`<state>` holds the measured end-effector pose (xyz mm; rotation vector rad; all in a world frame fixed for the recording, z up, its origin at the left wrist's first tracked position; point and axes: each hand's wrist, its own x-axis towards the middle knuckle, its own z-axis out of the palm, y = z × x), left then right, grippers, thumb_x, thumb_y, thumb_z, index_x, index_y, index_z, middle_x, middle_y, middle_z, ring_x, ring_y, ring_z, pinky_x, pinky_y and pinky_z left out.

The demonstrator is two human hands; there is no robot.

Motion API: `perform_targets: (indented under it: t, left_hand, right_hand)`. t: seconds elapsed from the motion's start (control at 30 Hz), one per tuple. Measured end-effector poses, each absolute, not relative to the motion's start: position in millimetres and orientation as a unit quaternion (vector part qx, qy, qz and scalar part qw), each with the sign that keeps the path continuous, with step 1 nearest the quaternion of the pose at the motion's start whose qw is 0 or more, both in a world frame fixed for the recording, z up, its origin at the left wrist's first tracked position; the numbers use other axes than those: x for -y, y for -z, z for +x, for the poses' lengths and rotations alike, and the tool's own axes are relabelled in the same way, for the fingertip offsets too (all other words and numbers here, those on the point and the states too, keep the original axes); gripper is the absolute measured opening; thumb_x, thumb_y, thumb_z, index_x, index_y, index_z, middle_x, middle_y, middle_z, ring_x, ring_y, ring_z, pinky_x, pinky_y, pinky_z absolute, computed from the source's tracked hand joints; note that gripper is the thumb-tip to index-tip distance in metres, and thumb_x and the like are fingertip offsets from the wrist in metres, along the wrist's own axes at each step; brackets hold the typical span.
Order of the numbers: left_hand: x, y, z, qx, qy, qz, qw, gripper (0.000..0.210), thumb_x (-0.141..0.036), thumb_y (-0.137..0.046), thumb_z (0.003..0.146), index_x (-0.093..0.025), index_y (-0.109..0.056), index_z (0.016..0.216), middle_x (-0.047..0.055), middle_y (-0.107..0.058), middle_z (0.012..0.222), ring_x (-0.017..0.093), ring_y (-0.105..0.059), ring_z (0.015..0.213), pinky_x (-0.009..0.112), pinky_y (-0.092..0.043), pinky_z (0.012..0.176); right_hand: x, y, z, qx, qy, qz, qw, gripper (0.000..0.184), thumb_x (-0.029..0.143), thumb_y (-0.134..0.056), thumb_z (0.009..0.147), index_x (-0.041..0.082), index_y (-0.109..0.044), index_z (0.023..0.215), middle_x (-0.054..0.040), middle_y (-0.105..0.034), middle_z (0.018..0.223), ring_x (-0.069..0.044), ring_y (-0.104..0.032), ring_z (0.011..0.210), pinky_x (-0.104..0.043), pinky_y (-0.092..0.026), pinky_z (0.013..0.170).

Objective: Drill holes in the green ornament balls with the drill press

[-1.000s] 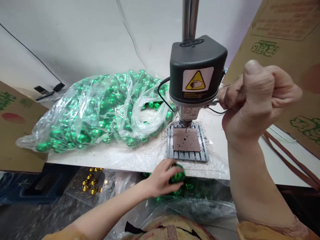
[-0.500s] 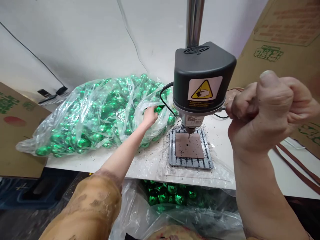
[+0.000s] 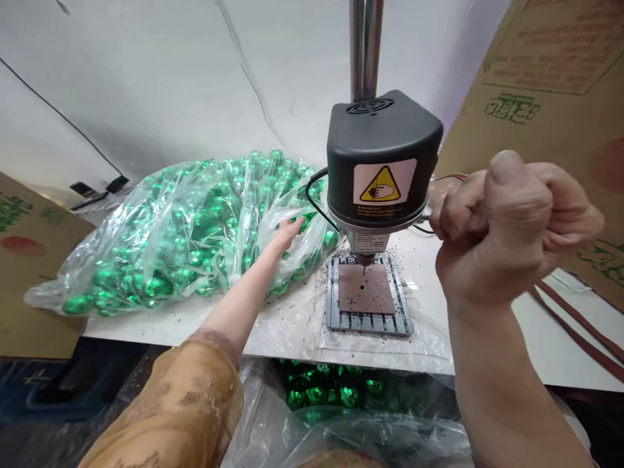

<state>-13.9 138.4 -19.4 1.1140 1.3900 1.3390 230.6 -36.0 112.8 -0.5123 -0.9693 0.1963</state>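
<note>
My left hand (image 3: 286, 231) reaches into the mouth of a clear plastic bag (image 3: 185, 234) full of shiny green balls on the white table (image 3: 205, 318). Its fingers are among the balls; whether they hold one is hidden. My right hand (image 3: 511, 227) is a closed fist on the thin lever at the right side of a small black drill press (image 3: 383, 166). The drill bit hangs just above a brown plate (image 3: 366, 289) on the grey slotted base (image 3: 370, 322).
A second clear bag with green balls (image 3: 326, 390) lies below the table's front edge. Cardboard boxes stand at the left (image 3: 29, 260) and right (image 3: 550, 84). A brown strap (image 3: 575, 325) lies on the table at the right. Dark chips are scattered around the base.
My left hand left the lower bag, where it held a green ball, and moved up into the bag on the table. My right fist stayed on the lever.
</note>
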Motion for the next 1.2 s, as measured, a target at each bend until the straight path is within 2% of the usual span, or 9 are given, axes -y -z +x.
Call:
perform_targets:
  t: [0.07, 0.13, 0.23, 0.3, 0.43, 0.57, 0.73, 0.97, 1.2]
  left_hand:
    - [-124, 11, -16, -0.575, -0.529, 0.431, 0.451, 0.01, -0.018, -0.067, 0.081, -0.018, -0.059, 0.076, 0.003, -0.057, 0.074, 0.018, -0.058, 0.077, 0.033, -0.053, 0.071]
    - [-103, 3, -16, -0.543, -0.542, 0.432, 0.474, 0.005, -0.022, -0.062, 0.084, -0.018, -0.062, 0.087, 0.003, -0.061, 0.083, 0.016, -0.059, 0.076, 0.032, -0.055, 0.07]
    - [-63, -3, -10, -0.454, -0.555, 0.451, 0.532, 0.028, -0.025, -0.067, 0.081, -0.02, -0.061, 0.108, 0.003, -0.067, 0.096, 0.015, -0.063, 0.081, 0.032, -0.057, 0.075]
    - [-34, 1, -1, -0.426, -0.542, 0.474, 0.548, 0.04, -0.027, -0.075, 0.076, -0.022, -0.06, 0.113, 0.002, -0.069, 0.097, 0.015, -0.065, 0.083, 0.029, -0.055, 0.078]
    - [3, 25, 20, -0.403, -0.508, 0.519, 0.557, 0.049, -0.035, -0.084, 0.074, -0.022, -0.059, 0.114, 0.002, -0.072, 0.098, 0.016, -0.068, 0.09, 0.03, -0.053, 0.087]
    - [9, 53, 37, -0.378, -0.475, 0.565, 0.558, 0.056, -0.043, -0.086, 0.074, -0.02, -0.06, 0.117, 0.007, -0.072, 0.11, 0.02, -0.068, 0.105, 0.036, -0.051, 0.098]
    - [3, 75, 45, -0.376, -0.452, 0.608, 0.533, 0.059, -0.044, -0.086, 0.074, -0.02, -0.06, 0.121, 0.01, -0.069, 0.123, 0.025, -0.064, 0.119, 0.04, -0.048, 0.106]
    - [6, 74, 51, -0.38, -0.421, 0.66, 0.493, 0.059, -0.043, -0.086, 0.074, -0.02, -0.061, 0.123, 0.008, -0.069, 0.119, 0.026, -0.064, 0.115, 0.042, -0.048, 0.106]
    - [22, 70, 67, -0.374, -0.431, 0.692, 0.443, 0.055, -0.038, -0.085, 0.074, -0.02, -0.059, 0.119, 0.009, -0.065, 0.12, 0.025, -0.063, 0.113, 0.04, -0.05, 0.102]
  right_hand:
    - [35, -112, 231, 0.459, -0.088, -0.237, 0.852, 0.046, 0.021, -0.061, 0.088, 0.019, -0.034, 0.05, 0.008, -0.036, 0.043, -0.004, -0.035, 0.039, -0.027, -0.029, 0.043]
    - [35, -111, 230, 0.458, -0.087, -0.231, 0.854, 0.047, 0.021, -0.061, 0.088, 0.019, -0.032, 0.051, 0.0085, -0.035, 0.043, -0.003, -0.034, 0.038, -0.025, -0.029, 0.043]
    - [35, -110, 229, 0.461, -0.087, -0.228, 0.853, 0.046, 0.021, -0.06, 0.09, 0.018, -0.032, 0.052, 0.0086, -0.036, 0.044, -0.002, -0.036, 0.039, -0.024, -0.03, 0.044]
    - [34, -109, 229, 0.46, -0.084, -0.223, 0.855, 0.046, 0.021, -0.06, 0.09, 0.018, -0.034, 0.053, 0.0087, -0.036, 0.044, -0.002, -0.036, 0.039, -0.023, -0.03, 0.044]
    - [32, -108, 230, 0.463, -0.083, -0.215, 0.856, 0.045, 0.025, -0.062, 0.09, 0.019, -0.036, 0.054, 0.0093, -0.038, 0.043, -0.003, -0.036, 0.039, -0.024, -0.03, 0.044]
    - [30, -107, 233, 0.468, -0.099, -0.188, 0.858, 0.044, 0.024, -0.064, 0.088, 0.02, -0.037, 0.054, 0.0085, -0.039, 0.043, -0.005, -0.035, 0.038, -0.027, -0.029, 0.042]
    - [32, -107, 234, 0.47, -0.114, -0.198, 0.853, 0.045, 0.025, -0.064, 0.088, 0.02, -0.037, 0.054, 0.0082, -0.038, 0.043, -0.005, -0.036, 0.039, -0.028, -0.028, 0.043]
    - [33, -108, 232, 0.468, -0.1, -0.207, 0.854, 0.043, 0.027, -0.066, 0.088, 0.023, -0.039, 0.055, 0.0065, -0.037, 0.043, -0.009, -0.033, 0.038, -0.033, -0.026, 0.043]
    - [31, -104, 234, 0.499, -0.056, -0.244, 0.829, 0.046, 0.037, -0.058, 0.093, 0.024, -0.032, 0.058, 0.0055, -0.032, 0.046, -0.009, -0.032, 0.04, -0.033, -0.028, 0.044]
